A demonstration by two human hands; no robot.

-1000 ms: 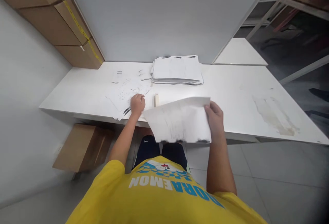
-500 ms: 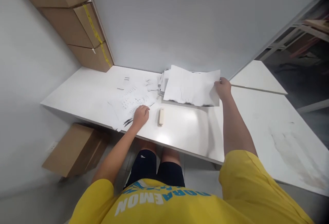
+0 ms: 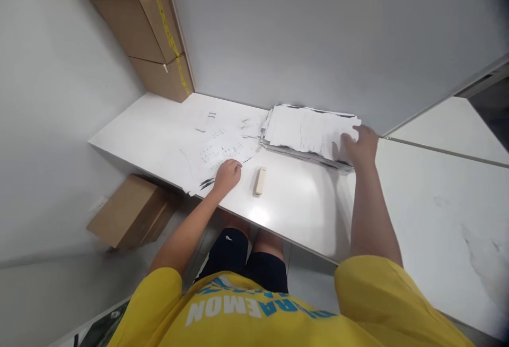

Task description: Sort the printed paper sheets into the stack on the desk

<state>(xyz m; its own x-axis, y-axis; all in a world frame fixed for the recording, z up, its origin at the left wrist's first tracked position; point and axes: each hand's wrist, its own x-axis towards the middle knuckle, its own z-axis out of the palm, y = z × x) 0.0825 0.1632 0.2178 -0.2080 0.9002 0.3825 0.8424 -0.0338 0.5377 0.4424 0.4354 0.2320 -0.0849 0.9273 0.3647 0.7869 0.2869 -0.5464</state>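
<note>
My left hand (image 3: pixel 228 175) rests with curled fingers at the lower right edge of the loose printed sheets (image 3: pixel 218 148), near the table's front edge. I see nothing held in it. To its right lies a small, long cream stapler (image 3: pixel 260 181) on the white table. My right hand (image 3: pixel 361 144) is at the right end of a thick stack of paper (image 3: pixel 304 130), thumb and fingers apart, the thumb over the top sheet. The stack lies against the back wall, its sheets slightly uneven and dark along some edges.
Cardboard boxes (image 3: pixel 159 34) are piled at the back left, one with yellow tape. Another cardboard box (image 3: pixel 123 209) stands below the table at left. A second white tabletop (image 3: pixel 429 193) with smudges adjoins on the right.
The top sheet, lifted at its right end in my right hand, now lies flat on the stack. My right hand has let go of it and opened. The view has shifted slightly.
</note>
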